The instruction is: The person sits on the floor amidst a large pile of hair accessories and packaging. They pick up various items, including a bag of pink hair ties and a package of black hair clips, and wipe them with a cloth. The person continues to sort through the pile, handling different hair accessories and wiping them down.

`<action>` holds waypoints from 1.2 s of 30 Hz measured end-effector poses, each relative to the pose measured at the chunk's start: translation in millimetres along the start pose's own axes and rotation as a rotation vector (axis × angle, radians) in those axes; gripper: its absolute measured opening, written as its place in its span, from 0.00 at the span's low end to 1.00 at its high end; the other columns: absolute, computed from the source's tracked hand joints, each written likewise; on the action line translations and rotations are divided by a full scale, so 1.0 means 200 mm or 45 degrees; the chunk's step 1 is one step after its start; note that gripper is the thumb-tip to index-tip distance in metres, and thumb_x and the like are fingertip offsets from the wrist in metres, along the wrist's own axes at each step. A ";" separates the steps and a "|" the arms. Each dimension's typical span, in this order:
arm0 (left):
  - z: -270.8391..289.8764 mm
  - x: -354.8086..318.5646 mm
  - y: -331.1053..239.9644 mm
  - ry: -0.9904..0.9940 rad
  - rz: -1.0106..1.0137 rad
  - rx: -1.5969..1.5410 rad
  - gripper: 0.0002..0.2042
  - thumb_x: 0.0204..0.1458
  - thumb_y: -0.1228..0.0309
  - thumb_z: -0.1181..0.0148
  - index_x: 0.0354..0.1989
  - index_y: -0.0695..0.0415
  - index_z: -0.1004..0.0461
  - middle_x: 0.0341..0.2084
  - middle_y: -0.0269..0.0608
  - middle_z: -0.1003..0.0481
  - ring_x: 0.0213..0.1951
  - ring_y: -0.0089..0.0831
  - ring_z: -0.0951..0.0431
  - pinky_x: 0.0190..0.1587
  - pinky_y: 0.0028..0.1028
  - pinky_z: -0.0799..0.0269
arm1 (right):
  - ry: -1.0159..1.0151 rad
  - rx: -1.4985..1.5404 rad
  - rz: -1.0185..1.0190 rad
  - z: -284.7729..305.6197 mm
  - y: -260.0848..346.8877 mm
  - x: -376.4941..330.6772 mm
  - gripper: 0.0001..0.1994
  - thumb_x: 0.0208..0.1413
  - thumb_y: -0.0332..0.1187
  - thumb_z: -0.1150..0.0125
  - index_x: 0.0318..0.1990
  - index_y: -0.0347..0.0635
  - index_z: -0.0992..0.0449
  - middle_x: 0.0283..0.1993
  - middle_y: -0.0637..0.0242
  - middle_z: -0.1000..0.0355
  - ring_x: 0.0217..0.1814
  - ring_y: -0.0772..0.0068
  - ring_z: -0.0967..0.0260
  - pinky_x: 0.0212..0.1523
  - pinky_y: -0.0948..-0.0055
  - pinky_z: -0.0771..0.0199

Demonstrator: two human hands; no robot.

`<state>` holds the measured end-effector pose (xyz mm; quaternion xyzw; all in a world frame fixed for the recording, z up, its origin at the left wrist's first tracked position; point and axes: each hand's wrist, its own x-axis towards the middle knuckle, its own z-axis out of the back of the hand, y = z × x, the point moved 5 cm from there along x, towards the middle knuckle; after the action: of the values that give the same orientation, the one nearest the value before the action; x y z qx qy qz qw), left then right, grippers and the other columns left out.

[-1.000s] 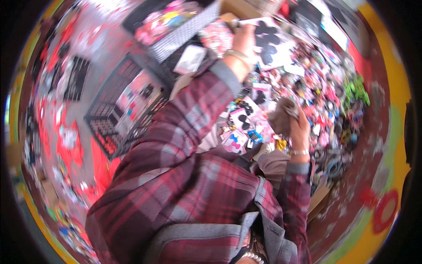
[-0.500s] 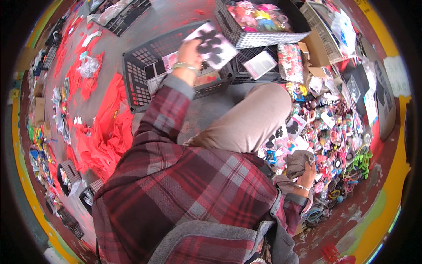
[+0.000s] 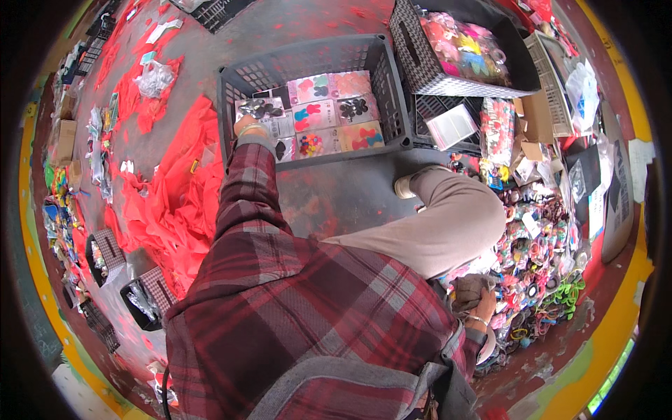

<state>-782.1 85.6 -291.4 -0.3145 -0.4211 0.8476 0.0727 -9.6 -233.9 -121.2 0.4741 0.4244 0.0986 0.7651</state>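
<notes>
My left hand (image 3: 246, 126) reaches into a dark grey plastic crate (image 3: 315, 164) and pinches the near-left edge of a clear-fronted packet of black hair accessories (image 3: 260, 108). That packet lies over other flat packets in the crate's left part; my fingertips are partly hidden. Beside it, flat packets hold red and blue pieces (image 3: 313, 115), small coloured beads or balls (image 3: 318, 143) and black bow-like pieces (image 3: 355, 109). At my right side, my right hand (image 3: 484, 304) is curled against a dark brown cloth-like thing (image 3: 469, 290), whose kind I cannot make out.
A patterned box of colourful packed items (image 3: 455, 84) sits right of the crate. Below it are a clear-wrapped stack (image 3: 451, 127) and a large heap of hair ties and trinkets (image 3: 539, 238). Red sheeting (image 3: 185, 196) spreads at left. My bent leg (image 3: 448, 224) lies between crate and heap.
My left hand has lowered the packet of black accessories from above the crate to its left side. My view has shifted, showing more of the crate. My right hand stays at the brown thing.
</notes>
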 end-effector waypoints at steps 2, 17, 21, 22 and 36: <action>-0.13 -0.16 -0.03 -0.223 0.271 -0.381 0.11 0.50 0.71 0.53 0.35 0.64 0.27 0.31 0.46 0.25 0.35 0.36 0.25 0.33 0.33 0.30 | -0.016 -0.178 0.016 0.09 -0.04 0.01 0.14 0.46 0.23 0.54 0.43 0.33 0.33 0.38 0.59 0.32 0.35 0.65 0.32 0.36 0.70 0.30; -0.39 0.25 0.12 0.083 -0.797 1.244 0.21 0.46 0.51 0.50 0.25 0.59 0.25 0.23 0.47 0.26 0.28 0.42 0.25 0.32 0.37 0.31 | 0.022 -0.282 -0.074 -0.19 0.05 0.00 0.16 0.45 0.25 0.53 0.45 0.36 0.33 0.38 0.62 0.31 0.37 0.66 0.32 0.38 0.70 0.30; -0.44 0.31 0.16 -0.078 -0.725 1.346 0.20 0.47 0.51 0.51 0.28 0.59 0.26 0.27 0.46 0.25 0.33 0.42 0.25 0.35 0.36 0.31 | 0.071 -0.513 -0.011 -0.21 0.04 0.01 0.16 0.45 0.24 0.53 0.45 0.36 0.33 0.38 0.62 0.31 0.38 0.66 0.32 0.40 0.71 0.31; -0.45 0.33 0.17 -0.061 -0.717 1.352 0.20 0.47 0.51 0.51 0.30 0.59 0.26 0.28 0.46 0.25 0.33 0.42 0.25 0.36 0.35 0.31 | 0.074 -0.494 -0.017 -0.19 0.03 0.00 0.16 0.45 0.24 0.53 0.45 0.36 0.33 0.38 0.62 0.31 0.38 0.66 0.32 0.40 0.71 0.31; -0.71 0.24 -0.11 0.433 -0.481 0.352 0.17 0.49 0.58 0.50 0.37 0.59 0.29 0.32 0.44 0.26 0.38 0.36 0.26 0.40 0.32 0.32 | 0.091 0.179 -0.065 -0.23 0.14 -0.08 0.15 0.45 0.20 0.55 0.43 0.36 0.31 0.42 0.56 0.31 0.43 0.60 0.31 0.43 0.67 0.30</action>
<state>-738.6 213.1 -362.0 -0.3552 -0.3347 0.8034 0.3411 -46.5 -198.8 -97.5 0.5119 0.4692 0.0660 0.7166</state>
